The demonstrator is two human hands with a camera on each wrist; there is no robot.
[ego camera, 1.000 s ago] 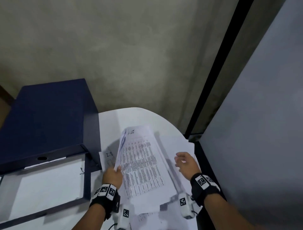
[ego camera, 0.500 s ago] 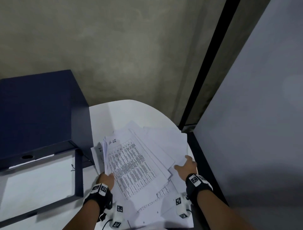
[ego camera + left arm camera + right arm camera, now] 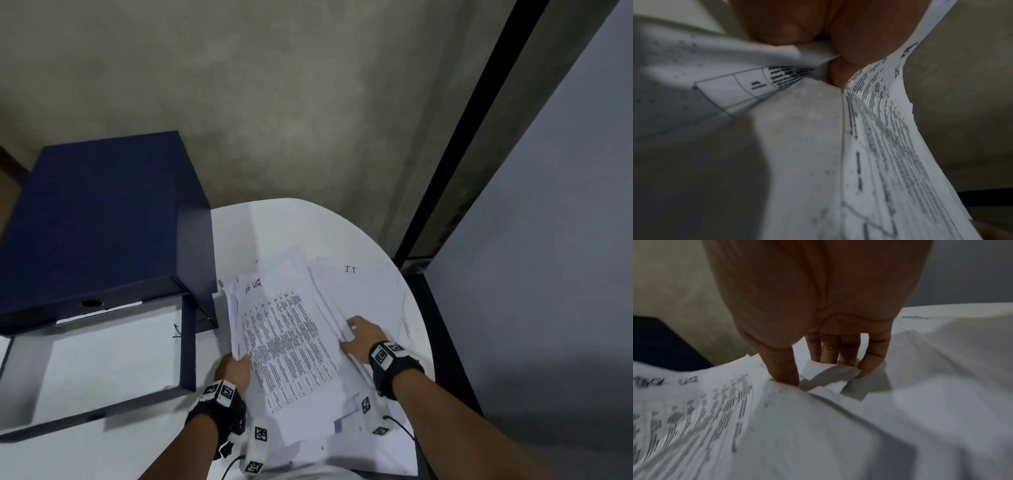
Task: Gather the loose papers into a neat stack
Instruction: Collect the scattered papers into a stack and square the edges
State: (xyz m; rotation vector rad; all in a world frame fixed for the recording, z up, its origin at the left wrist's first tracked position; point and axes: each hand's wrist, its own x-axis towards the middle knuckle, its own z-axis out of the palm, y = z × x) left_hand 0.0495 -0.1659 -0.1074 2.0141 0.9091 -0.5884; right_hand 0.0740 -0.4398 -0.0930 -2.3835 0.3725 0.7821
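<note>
A loose pile of white papers [image 3: 363, 291] lies fanned over the round white table [image 3: 274, 226]. On top is a bundle whose upper sheet is a densely printed table [image 3: 287, 342]. My left hand [image 3: 236, 370] grips the bundle's near left corner, and the left wrist view shows the thumb and fingers [image 3: 836, 65] pinching the printed sheets [image 3: 879, 129]. My right hand [image 3: 359, 334] is at the bundle's right edge. In the right wrist view its thumb [image 3: 785, 378] lies on the printed sheet [image 3: 694, 410] and its fingers reach behind a raised paper edge.
An open navy box file stands at the left, its lid [image 3: 102, 212] raised and its tray [image 3: 186, 342] holding white paper. The table's curved edge [image 3: 423, 329] runs close to my right hand. A grey partition [image 3: 548, 274] rises on the right.
The left hand has lowered the raised printed bundle flat onto the pile. The right hand has moved left from the outer sheets to the bundle's right edge.
</note>
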